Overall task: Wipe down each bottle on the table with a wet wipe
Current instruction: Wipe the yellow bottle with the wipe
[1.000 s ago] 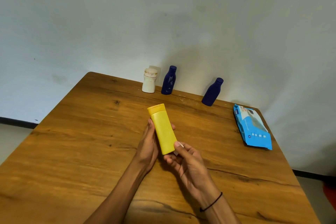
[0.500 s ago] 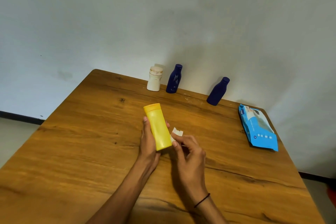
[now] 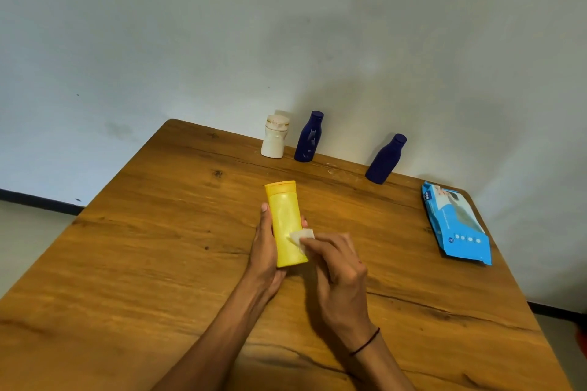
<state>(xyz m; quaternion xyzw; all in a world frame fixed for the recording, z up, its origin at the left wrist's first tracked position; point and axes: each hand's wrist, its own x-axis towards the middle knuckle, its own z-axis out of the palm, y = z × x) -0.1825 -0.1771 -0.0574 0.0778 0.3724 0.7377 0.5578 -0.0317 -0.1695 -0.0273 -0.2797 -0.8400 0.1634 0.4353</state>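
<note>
My left hand (image 3: 265,247) grips a yellow bottle (image 3: 285,219) from its left side, holding it above the middle of the wooden table (image 3: 127,263) with the cap pointing away from me. My right hand (image 3: 338,267) pinches a small white wet wipe (image 3: 301,237) and presses it on the bottle's lower right side. Against the far wall stand a white bottle (image 3: 275,140), a dark blue bottle (image 3: 309,136) and a second dark blue bottle (image 3: 386,159).
A blue pack of wet wipes (image 3: 454,227) lies flat near the table's right edge. The wall runs right behind the far edge of the table, and floor shows past the left and right edges.
My right hand has turned over and brought the wipe up from the bottle's bottom end onto its lower right side. My left hand kept holding the bottle.
</note>
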